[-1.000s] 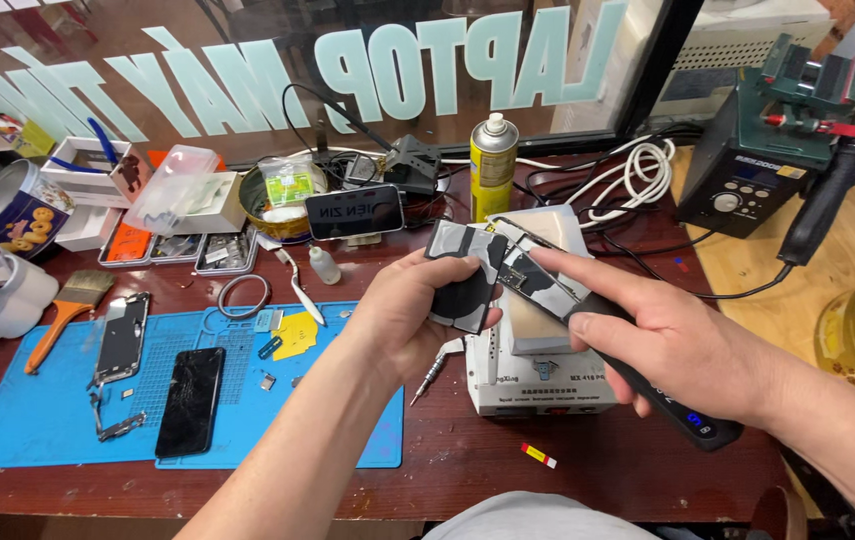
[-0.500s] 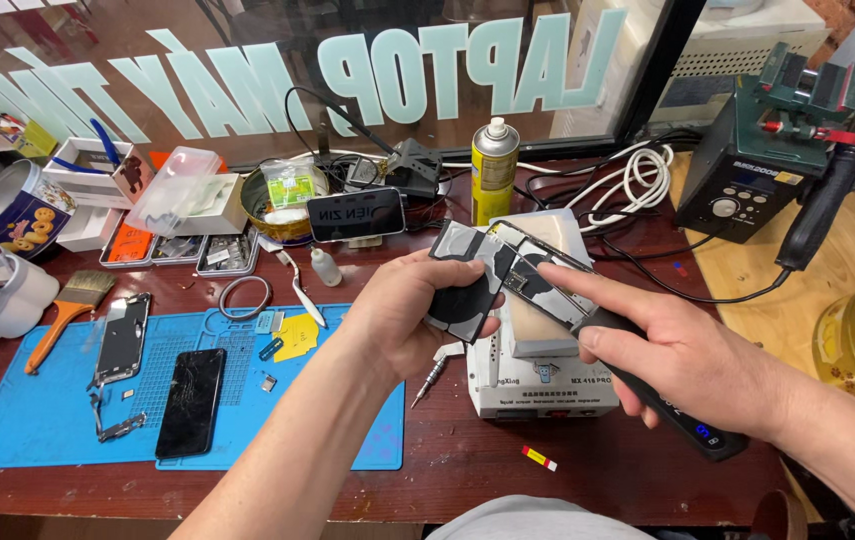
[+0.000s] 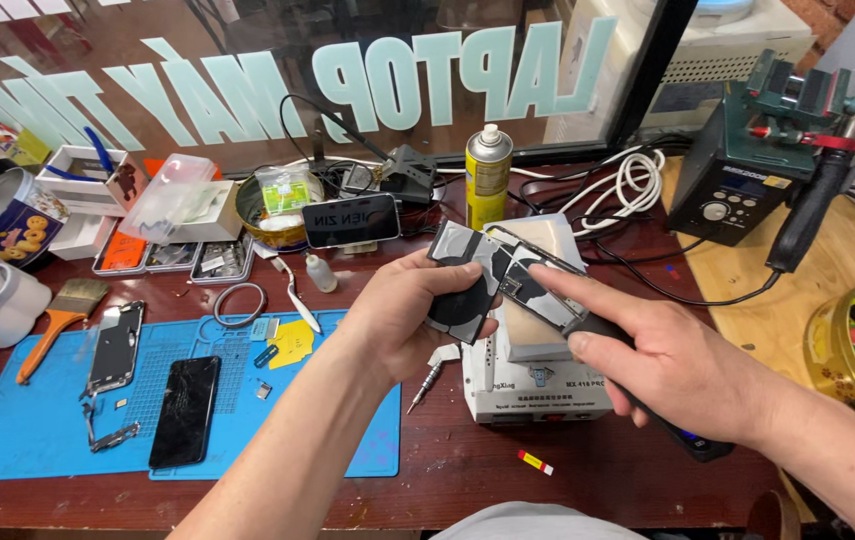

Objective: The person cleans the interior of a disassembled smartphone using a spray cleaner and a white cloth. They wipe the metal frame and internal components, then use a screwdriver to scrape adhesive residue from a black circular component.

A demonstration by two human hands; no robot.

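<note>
My left hand grips an opened phone housing, dark and silver, held above a white box-shaped heating machine. My right hand is closed around a black tool handle that sticks out toward the lower right. Its index finger stretches along the housing's upper edge. The tool's tip is hidden under the finger and the housing. Both hands meet over the middle of the bench.
A blue work mat holds a cracked black phone and a stripped phone frame. A brush, parts trays, a spray can, a white cable coil and a soldering station ring the bench.
My hands stay locked on the housing and tool. The right index finger has slid slightly along the housing's edge; the view has shifted a little.
</note>
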